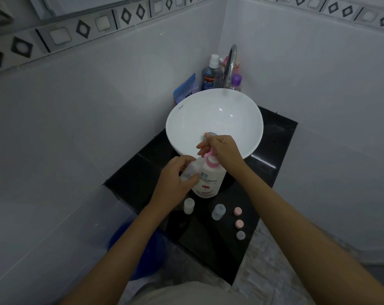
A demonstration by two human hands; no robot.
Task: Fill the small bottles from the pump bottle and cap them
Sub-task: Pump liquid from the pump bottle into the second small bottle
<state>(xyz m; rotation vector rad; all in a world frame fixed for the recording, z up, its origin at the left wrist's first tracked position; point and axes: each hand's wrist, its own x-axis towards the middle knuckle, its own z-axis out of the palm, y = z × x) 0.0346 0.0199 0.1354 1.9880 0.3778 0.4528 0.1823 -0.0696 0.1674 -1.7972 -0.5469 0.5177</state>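
Observation:
A white pump bottle (209, 180) with a pink pump head stands on the black counter (272, 150) in front of the basin. My right hand (221, 149) rests on top of the pink pump head. My left hand (175, 181) holds a small clear bottle (190, 171) against the pump bottle's left side, under the spout. Two more small bottles stand uncapped nearer me: a white one (188, 205) and a bluish one (218, 211). Three loose caps lie in a row at the right: pink (237, 211), pink (239, 223) and grey (240, 235).
A white round basin (180, 119) with a chrome tap (231, 62) sits behind the bottles. Toiletries stand in the corner: a blue mouthwash bottle (210, 75), a purple-capped bottle (236, 82), a blue pouch (185, 89). A blue bucket (138, 249) is on the floor at the left.

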